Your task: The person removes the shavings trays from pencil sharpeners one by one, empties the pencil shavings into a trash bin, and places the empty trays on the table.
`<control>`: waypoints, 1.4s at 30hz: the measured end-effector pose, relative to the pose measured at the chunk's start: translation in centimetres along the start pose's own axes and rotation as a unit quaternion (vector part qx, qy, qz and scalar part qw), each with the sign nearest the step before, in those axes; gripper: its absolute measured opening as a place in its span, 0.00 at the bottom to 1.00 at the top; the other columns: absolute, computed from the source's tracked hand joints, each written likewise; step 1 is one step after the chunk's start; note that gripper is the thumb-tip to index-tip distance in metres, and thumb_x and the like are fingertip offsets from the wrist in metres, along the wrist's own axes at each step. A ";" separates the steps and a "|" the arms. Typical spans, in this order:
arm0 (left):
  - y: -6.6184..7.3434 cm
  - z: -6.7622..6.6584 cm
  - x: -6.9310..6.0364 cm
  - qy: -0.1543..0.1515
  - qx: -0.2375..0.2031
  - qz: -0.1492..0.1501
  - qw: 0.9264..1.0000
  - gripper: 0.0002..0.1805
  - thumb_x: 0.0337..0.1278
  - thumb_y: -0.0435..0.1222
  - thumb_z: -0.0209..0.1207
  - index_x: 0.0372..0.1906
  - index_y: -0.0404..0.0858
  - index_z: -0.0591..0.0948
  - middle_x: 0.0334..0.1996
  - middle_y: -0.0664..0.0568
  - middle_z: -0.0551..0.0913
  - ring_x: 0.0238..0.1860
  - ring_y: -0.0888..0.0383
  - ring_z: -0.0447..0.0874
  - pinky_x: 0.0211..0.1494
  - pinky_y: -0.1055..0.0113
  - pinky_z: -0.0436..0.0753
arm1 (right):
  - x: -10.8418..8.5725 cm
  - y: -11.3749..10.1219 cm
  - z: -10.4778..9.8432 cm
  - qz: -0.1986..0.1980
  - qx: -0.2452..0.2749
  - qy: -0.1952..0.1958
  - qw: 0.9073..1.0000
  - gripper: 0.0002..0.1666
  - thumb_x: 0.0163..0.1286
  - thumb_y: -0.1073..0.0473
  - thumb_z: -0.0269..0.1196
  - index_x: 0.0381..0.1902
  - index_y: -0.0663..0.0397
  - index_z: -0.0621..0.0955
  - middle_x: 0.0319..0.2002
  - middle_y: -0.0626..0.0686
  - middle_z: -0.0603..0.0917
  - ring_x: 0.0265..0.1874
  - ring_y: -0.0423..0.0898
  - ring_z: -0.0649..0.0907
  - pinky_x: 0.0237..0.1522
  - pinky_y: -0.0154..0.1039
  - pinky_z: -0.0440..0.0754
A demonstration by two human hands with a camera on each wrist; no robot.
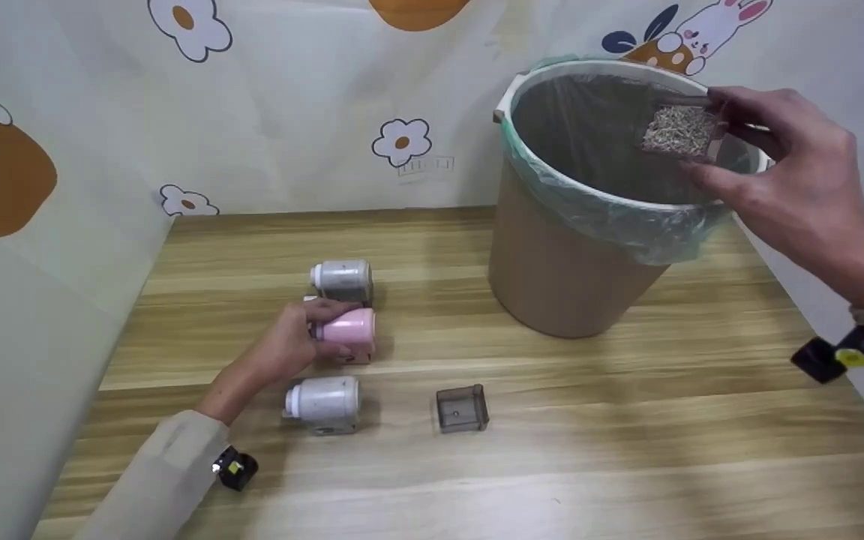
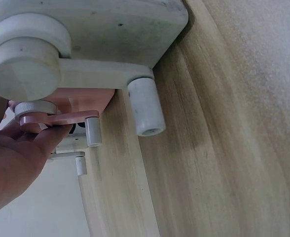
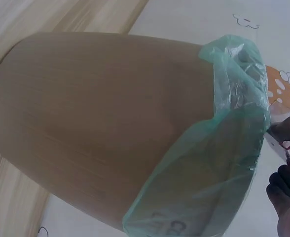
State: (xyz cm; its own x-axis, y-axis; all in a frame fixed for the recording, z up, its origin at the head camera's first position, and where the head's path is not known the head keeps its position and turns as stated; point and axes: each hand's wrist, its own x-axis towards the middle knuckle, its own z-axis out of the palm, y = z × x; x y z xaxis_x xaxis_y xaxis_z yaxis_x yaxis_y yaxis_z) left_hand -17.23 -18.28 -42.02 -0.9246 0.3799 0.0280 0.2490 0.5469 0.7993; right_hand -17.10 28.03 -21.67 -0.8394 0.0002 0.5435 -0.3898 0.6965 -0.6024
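Note:
My left hand (image 1: 286, 346) grips a pink crank pencil sharpener (image 1: 351, 330) between thumb and fingers; its crank (image 2: 68, 117) shows in the left wrist view. A grey-white sharpener (image 1: 346, 279) stands on the far side of it and another grey-white sharpener (image 1: 327, 401) on the near side. Over the mouth of a lined trash bin (image 1: 563, 262), my right hand (image 1: 807, 169) pinches a small clear shavings drawer by its edge. Pale pencil shavings (image 1: 679, 129) lie inside that drawer, which is tilted towards me. The right wrist view shows only part of this hand.
A dark see-through drawer (image 1: 462, 410) lies on the wood-grain table (image 1: 627, 450), right of the near sharpener. A green plastic liner (image 1: 627, 225) folds over the bin's white rim. Behind the table rises a wall covering (image 1: 312, 97) printed with flowers and rabbits.

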 end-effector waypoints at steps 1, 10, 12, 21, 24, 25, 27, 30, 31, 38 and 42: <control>0.0 0.0 0.0 -0.001 0.002 -0.003 1.000 0.34 0.45 0.26 0.72 0.64 0.33 0.78 0.63 0.38 0.79 0.63 0.39 0.78 0.67 0.46 0.79 | 0.1 0.0 0.0 -0.003 -0.002 0.000 1.000 0.37 0.54 0.76 0.70 0.63 0.55 0.79 0.48 0.35 0.75 0.54 0.35 0.78 0.67 0.27 0.75; 0.0 -0.2 -0.1 0.003 -0.003 -0.009 1.000 0.35 0.43 0.25 0.72 0.63 0.33 0.78 0.64 0.37 0.78 0.65 0.38 0.77 0.71 0.45 0.75 | 0.5 0.4 -0.1 -0.022 -0.030 -0.006 0.999 0.40 0.53 0.82 0.60 0.65 0.55 0.77 0.47 0.33 0.70 0.53 0.31 0.77 0.67 0.26 0.75; 0.0 -0.2 0.0 0.002 -0.004 -0.010 1.000 0.35 0.43 0.26 0.73 0.63 0.34 0.78 0.64 0.37 0.78 0.65 0.38 0.77 0.70 0.45 0.76 | 0.3 0.6 -0.2 -0.036 -0.060 0.002 0.998 0.41 0.54 0.81 0.60 0.66 0.53 0.77 0.46 0.30 0.69 0.52 0.29 0.76 0.66 0.26 0.76; 0.1 -0.2 0.1 -0.003 -0.017 -0.019 1.000 0.35 0.44 0.26 0.72 0.63 0.35 0.78 0.64 0.38 0.79 0.63 0.39 0.78 0.67 0.46 0.79 | -0.2 0.7 -0.5 -0.148 -0.196 0.006 0.969 0.41 0.57 0.81 0.59 0.67 0.49 0.77 0.47 0.68 0.75 0.45 0.62 0.83 0.51 0.09 0.65; 0.1 -0.2 0.1 -0.004 -0.015 -0.019 1.000 0.35 0.45 0.26 0.72 0.64 0.34 0.78 0.64 0.37 0.79 0.63 0.39 0.78 0.67 0.46 0.79 | -0.2 0.6 -0.4 -0.199 -0.216 0.003 0.956 0.37 0.60 0.79 0.60 0.66 0.51 0.78 0.47 0.71 0.74 0.41 0.60 0.82 0.46 0.11 0.65; 0.1 -0.2 0.1 -0.003 -0.012 -0.016 1.000 0.34 0.45 0.26 0.72 0.63 0.34 0.78 0.64 0.37 0.79 0.63 0.38 0.78 0.67 0.46 0.79 | -0.2 0.6 -0.3 -0.218 -0.225 0.001 0.950 0.34 0.63 0.78 0.60 0.65 0.52 0.78 0.46 0.72 0.74 0.40 0.60 0.82 0.44 0.15 0.68; 0.1 -0.2 0.1 -0.001 -0.006 -0.011 1.000 0.34 0.45 0.26 0.72 0.63 0.34 0.78 0.64 0.37 0.78 0.64 0.38 0.78 0.67 0.45 0.79 | -0.3 0.5 -0.1 -0.252 -0.234 -0.002 0.939 0.31 0.64 0.77 0.59 0.64 0.54 0.79 0.45 0.72 0.74 0.39 0.61 0.83 0.39 0.23 0.77; 0.1 -0.1 0.1 0.002 -0.003 -0.001 1.000 0.34 0.44 0.25 0.72 0.63 0.33 0.79 0.64 0.36 0.78 0.64 0.37 0.77 0.67 0.44 0.78 | -0.3 0.3 0.1 -0.285 -0.240 -0.016 0.928 0.30 0.66 0.78 0.56 0.64 0.57 0.79 0.44 0.74 0.73 0.41 0.64 0.84 0.34 0.44 0.86; 0.1 -0.1 0.0 0.003 -0.004 0.000 1.000 0.34 0.44 0.25 0.72 0.62 0.33 0.79 0.64 0.36 0.78 0.64 0.37 0.77 0.67 0.44 0.78 | -0.4 0.3 0.1 -0.293 -0.242 -0.021 0.925 0.29 0.67 0.78 0.56 0.64 0.57 0.79 0.44 0.74 0.73 0.41 0.66 0.84 0.33 0.52 0.87; -0.1 -0.1 0.0 0.005 -0.003 0.001 1.000 0.34 0.44 0.26 0.73 0.62 0.32 0.78 0.63 0.34 0.79 0.62 0.37 0.78 0.68 0.43 0.77 | -0.7 0.3 -0.1 -0.349 -0.284 -0.046 0.892 0.28 0.71 0.80 0.51 0.66 0.58 0.76 0.44 0.76 0.74 0.43 0.69 0.83 0.38 0.61 0.88; 0.0 -0.1 0.0 -0.001 -0.006 -0.006 1.000 0.35 0.44 0.26 0.72 0.63 0.33 0.78 0.65 0.35 0.77 0.63 0.37 0.78 0.69 0.44 0.77 | -0.9 0.7 -0.5 -0.368 -0.305 -0.046 0.877 0.35 0.66 0.86 0.47 0.66 0.59 0.75 0.46 0.76 0.75 0.43 0.69 0.80 0.35 0.61 0.87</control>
State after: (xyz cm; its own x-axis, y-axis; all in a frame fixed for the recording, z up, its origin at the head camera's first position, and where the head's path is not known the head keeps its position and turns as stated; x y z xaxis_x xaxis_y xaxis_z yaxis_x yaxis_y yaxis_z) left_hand -17.31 -18.36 -41.92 -0.9274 0.3737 0.0170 0.2336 0.5430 0.8066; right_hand -16.41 28.88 -22.33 -0.4841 -0.6486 0.5873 -0.5876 0.7383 0.3310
